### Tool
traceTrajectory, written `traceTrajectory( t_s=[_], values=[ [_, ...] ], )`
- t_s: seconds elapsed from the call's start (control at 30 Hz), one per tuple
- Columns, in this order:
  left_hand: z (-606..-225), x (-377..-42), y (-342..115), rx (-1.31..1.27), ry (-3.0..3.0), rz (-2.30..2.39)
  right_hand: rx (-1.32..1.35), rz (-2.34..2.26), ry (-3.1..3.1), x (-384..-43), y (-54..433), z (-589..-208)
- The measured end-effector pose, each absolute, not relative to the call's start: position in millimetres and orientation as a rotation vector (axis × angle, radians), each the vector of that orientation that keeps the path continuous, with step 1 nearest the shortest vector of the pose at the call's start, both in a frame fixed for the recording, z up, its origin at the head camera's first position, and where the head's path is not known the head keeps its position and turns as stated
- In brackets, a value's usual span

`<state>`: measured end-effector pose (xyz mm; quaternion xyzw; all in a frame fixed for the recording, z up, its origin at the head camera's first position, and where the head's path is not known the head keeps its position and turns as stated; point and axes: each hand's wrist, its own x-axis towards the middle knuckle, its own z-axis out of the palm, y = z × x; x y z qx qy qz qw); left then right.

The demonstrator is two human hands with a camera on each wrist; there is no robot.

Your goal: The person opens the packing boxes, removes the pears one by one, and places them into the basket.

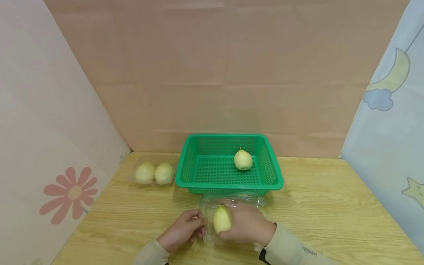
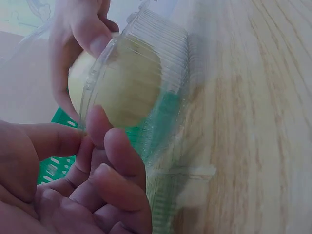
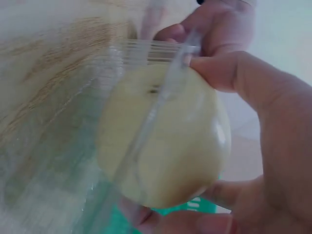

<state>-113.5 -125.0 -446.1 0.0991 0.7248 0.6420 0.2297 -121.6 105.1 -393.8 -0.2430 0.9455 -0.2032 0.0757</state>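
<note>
My right hand (image 1: 247,223) grips a pale yellow pear (image 1: 222,219), its thumb and fingers around the fruit. In the right wrist view the pear (image 3: 165,136) is partly inside a clear plastic clamshell box (image 3: 53,161), with the rim crossing in front of it. My left hand (image 1: 184,227) pinches the left edge of this box (image 1: 209,235) between thumb and fingers. The left wrist view shows that hand (image 2: 97,180) at the rim, just below the pear (image 2: 131,83). The box stands on the wooden table in front of the green basket.
A green plastic basket (image 1: 228,186) stands behind the box, with one pear (image 1: 243,160) in its right half. Left of it, a clear box (image 1: 170,159) holds two pears (image 1: 144,173). The wooden table (image 1: 318,206) meets a brown backdrop (image 1: 198,73) and patterned side panels.
</note>
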Motion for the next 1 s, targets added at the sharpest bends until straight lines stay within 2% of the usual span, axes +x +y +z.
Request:
traceTrajectory(
  t_s=[0.4,1.0],
  values=[
    [-446.9,-112.5,-124.0,0.275,2.04,1.772,-0.655,-0.721,2.865,-99.9,148.1,-364.5],
    [-445.8,-114.0,-121.5,0.28,2.001,1.786,-0.639,-0.42,2.971,-86.3,216.1,-344.7]
  ],
)
